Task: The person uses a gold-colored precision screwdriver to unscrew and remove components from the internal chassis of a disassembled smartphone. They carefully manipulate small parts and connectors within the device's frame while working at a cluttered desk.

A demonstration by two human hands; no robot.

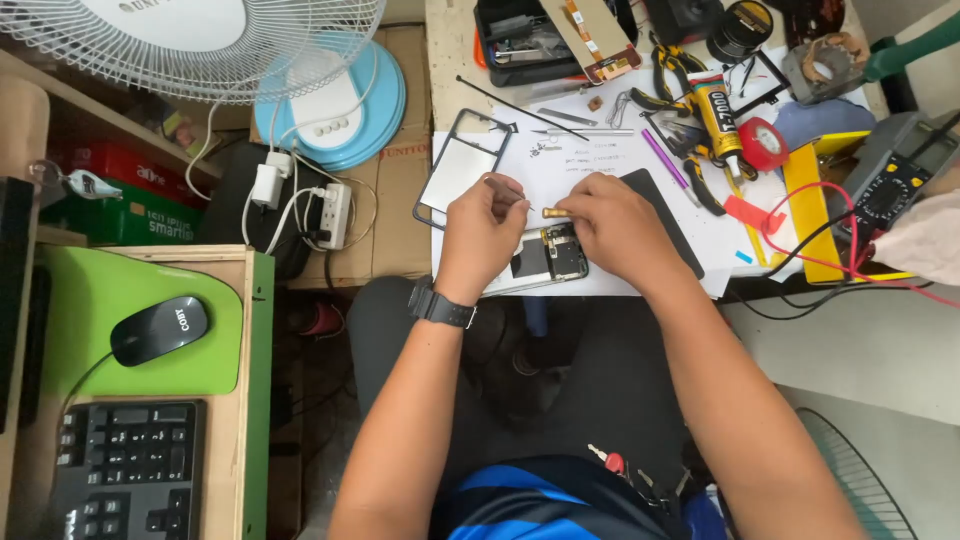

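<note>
An opened phone (545, 258) with its black inner parts bare lies at the near edge of a white sheet (600, 165). My left hand (484, 232) is closed on a thin dark tool (503, 187) just above the phone's left end. My right hand (612, 228) pinches a small gold-coloured strip (556, 212) over the phone's middle. A black watch (441, 305) is on my left wrist.
A separate phone frame (464, 165) lies left of my hands. Pliers (668, 78), a glue tube (722, 115), red tape (763, 143), a purple stick (664, 158) and a multimeter (888, 185) crowd the right. A fan (200, 45), power strip (335, 215), mouse (160, 328) and keyboard (128, 470) are left.
</note>
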